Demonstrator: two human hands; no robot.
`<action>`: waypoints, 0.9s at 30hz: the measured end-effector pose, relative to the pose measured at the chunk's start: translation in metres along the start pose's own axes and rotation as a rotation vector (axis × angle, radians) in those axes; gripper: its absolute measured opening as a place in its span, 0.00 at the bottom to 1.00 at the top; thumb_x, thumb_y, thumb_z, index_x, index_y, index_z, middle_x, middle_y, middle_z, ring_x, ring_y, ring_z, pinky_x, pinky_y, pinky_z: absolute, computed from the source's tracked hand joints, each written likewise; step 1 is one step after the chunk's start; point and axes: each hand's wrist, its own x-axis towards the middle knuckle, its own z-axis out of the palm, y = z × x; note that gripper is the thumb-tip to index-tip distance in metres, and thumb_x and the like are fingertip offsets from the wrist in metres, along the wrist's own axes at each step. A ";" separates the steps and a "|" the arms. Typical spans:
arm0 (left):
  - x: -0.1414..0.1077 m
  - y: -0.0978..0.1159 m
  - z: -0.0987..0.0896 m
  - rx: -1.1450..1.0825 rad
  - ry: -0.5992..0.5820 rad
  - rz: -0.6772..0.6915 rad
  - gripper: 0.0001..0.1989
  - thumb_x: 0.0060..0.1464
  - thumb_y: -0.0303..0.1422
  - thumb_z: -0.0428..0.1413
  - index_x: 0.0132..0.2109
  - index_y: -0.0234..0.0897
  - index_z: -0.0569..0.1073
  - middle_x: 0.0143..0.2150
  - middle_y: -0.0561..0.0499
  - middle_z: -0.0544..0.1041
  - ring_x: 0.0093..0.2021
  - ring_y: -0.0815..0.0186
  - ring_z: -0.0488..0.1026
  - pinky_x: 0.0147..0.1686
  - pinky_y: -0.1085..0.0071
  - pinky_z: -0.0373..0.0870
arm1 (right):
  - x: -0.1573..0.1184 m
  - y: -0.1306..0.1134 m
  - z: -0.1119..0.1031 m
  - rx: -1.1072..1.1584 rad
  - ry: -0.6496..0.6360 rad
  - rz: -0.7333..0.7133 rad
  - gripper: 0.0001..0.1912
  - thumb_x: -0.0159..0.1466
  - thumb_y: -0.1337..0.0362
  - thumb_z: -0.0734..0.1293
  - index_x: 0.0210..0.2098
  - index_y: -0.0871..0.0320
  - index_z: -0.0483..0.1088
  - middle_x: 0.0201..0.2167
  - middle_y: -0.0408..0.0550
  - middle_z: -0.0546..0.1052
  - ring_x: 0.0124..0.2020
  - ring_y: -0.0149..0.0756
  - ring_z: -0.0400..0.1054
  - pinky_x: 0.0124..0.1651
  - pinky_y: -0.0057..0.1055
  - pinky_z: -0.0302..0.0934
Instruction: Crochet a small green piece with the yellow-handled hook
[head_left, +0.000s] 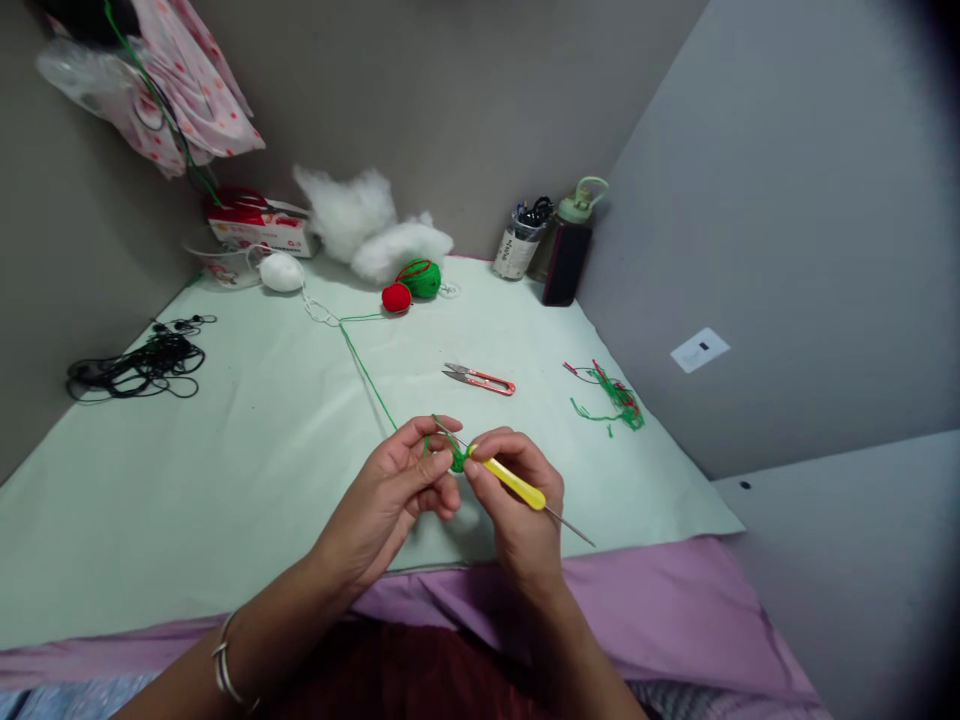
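A small piece of green crochet [459, 461] is pinched between the thumb and fingers of my left hand [405, 475]. My right hand [525, 500] grips a crochet hook [517, 484] by its yellow handle; its thin metal end lies at the crochet piece, and another metal end sticks out toward the lower right. Green yarn [367, 375] runs from my left fingers up across the table. Beyond the hands lie orange-handled thread snips [480, 379]. Farther back sit a green yarn ball [422, 281] and a smaller red yarn ball [396, 298].
White stuffing [375, 225], a white yarn ball [281, 271] and a red-and-white box [259, 228] stand at the back. A pen cup [517, 247], a bottle [576, 205] and a phone [567, 265] are back right. Black cord [150, 360] lies left, yarn scraps [616, 395] right.
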 end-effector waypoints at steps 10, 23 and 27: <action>-0.005 0.001 0.004 0.024 -0.061 -0.020 0.20 0.63 0.30 0.67 0.60 0.36 0.78 0.37 0.53 0.77 0.35 0.71 0.78 0.40 0.76 0.77 | -0.002 -0.002 -0.005 0.165 -0.101 0.052 0.05 0.66 0.61 0.76 0.42 0.49 0.81 0.29 0.39 0.77 0.27 0.30 0.73 0.33 0.29 0.70; -0.005 0.000 0.002 0.029 -0.059 0.009 0.21 0.59 0.32 0.70 0.58 0.38 0.79 0.33 0.56 0.76 0.33 0.71 0.79 0.38 0.74 0.77 | -0.001 -0.009 -0.012 0.169 -0.097 0.083 0.06 0.61 0.60 0.80 0.37 0.51 0.83 0.32 0.41 0.78 0.29 0.28 0.70 0.33 0.26 0.66; -0.005 0.001 0.003 0.058 -0.023 0.003 0.28 0.58 0.30 0.71 0.64 0.36 0.75 0.35 0.56 0.77 0.35 0.71 0.79 0.41 0.74 0.77 | -0.004 -0.004 -0.015 0.134 -0.070 0.063 0.06 0.66 0.57 0.77 0.40 0.50 0.84 0.32 0.42 0.78 0.29 0.29 0.70 0.35 0.28 0.65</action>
